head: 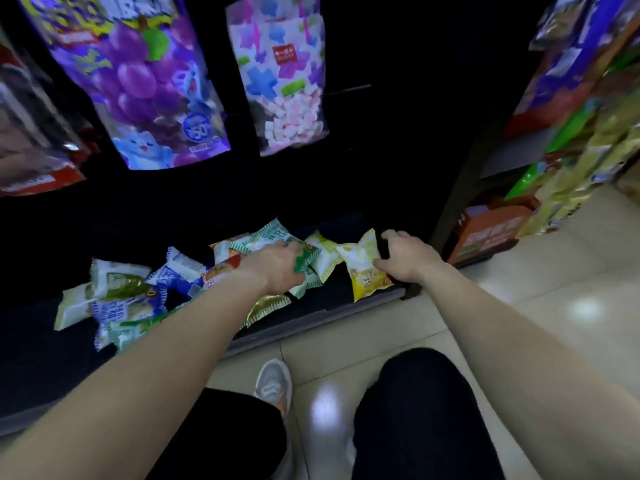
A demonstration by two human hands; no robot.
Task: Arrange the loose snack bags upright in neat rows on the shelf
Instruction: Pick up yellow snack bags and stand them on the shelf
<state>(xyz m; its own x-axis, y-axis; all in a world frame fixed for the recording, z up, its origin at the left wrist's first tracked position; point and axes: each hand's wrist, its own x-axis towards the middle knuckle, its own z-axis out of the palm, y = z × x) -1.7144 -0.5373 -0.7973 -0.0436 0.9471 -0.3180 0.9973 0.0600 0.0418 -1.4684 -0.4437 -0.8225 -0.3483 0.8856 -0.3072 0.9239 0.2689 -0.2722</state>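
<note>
Shelf lip nears left hand, right hand (both gripping bags).

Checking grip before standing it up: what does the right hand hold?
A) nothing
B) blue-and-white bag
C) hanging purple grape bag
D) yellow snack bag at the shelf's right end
D: the right hand has thumb and fingers around the yellow snack bag at the right end of the shelf.
</note>
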